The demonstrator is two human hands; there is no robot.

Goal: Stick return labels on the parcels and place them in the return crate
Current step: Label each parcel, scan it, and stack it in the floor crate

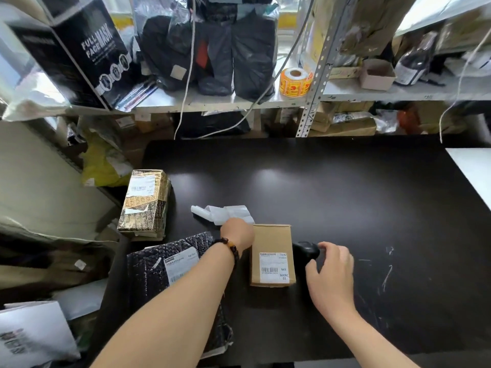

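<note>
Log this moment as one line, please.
left hand: on far corner of cardboard box | right hand: at black device | box: labelled, on table
</note>
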